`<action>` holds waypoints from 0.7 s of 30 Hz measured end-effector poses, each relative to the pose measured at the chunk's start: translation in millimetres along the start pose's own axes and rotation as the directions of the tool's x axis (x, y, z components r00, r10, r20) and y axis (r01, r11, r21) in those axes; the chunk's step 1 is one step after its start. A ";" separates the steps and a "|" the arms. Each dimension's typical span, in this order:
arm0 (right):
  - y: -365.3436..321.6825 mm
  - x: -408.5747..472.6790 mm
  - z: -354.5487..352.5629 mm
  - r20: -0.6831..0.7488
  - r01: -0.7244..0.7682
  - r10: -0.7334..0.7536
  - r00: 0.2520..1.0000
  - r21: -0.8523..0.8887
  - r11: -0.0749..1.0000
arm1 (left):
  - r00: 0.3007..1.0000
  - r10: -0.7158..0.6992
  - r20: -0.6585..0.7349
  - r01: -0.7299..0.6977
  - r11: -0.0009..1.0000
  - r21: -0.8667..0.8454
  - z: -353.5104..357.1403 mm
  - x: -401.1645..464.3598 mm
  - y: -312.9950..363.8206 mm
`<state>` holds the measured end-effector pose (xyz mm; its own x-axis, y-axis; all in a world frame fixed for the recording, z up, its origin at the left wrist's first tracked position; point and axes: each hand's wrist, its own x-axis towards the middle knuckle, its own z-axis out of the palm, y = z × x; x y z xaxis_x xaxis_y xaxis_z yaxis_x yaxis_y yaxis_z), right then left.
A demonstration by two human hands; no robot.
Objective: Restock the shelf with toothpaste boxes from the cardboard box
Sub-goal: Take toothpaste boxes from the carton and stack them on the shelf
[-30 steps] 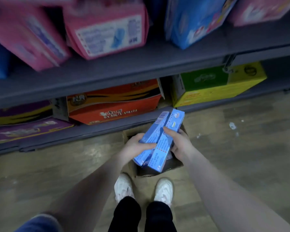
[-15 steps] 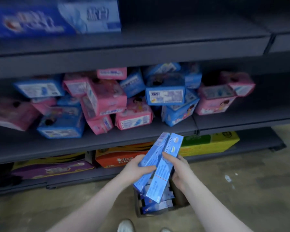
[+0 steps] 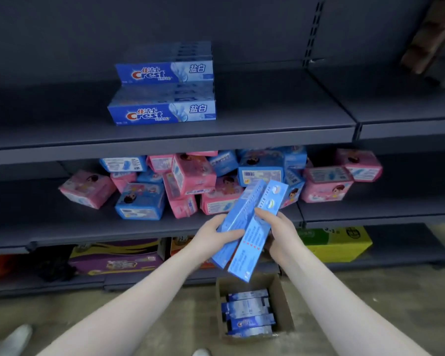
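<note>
Nearest, on the floor, the cardboard box [image 3: 283, 301] stands open with several toothpaste boxes lying inside it, so stock is left to move. Above it, two toothpaste boxes [image 3: 249, 227] are held side by side, tilted with their far ends up and to the right. One is gripped by the left hand [image 3: 213, 233], thumb across its upper face and fingers hidden beneath; the other by the right hand [image 3: 278, 231], thumb on top and the rest curled round its far side. They are held in the air in front of the middle shelf's edge, not yet on any shelf.

Behind the hands, the middle shelf [image 3: 139, 228] carries a loose heap of pink and blue packs [image 3: 190, 183], unrelated to the task. Farther up, the upper shelf [image 3: 165, 140] holds a stack of toothpaste [image 3: 162, 96] left of centre, two layers showing, with bare shelf on both sides.

By my reading, restocking is partly done: some boxes are placed, two are on their way, and the rest in the cardboard box wait their turn.
</note>
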<state>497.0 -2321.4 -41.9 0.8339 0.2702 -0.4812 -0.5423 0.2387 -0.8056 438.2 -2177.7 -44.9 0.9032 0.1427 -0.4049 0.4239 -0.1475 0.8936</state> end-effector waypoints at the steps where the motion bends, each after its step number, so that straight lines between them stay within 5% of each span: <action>1: -6.3 -4.7 2.0 0.002 0.003 -0.003 1.000 0.000 1.000 | 1.000 0.009 0.003 -0.009 1.000 0.004 -0.4 -3.9 6.6; 21: -123.0 -56.8 23.7 0.240 0.185 -0.181 0.954 0.006 0.983 | 0.965 0.241 -0.106 -0.227 0.965 0.132 -16.4 -61.6 136.5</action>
<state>513.9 -2344.0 92.8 0.8690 0.4380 -0.2303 -0.3791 0.2900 -0.8788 439.3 -2190.6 105.2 0.9663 0.2061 -0.1542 0.2130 -0.3039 0.9286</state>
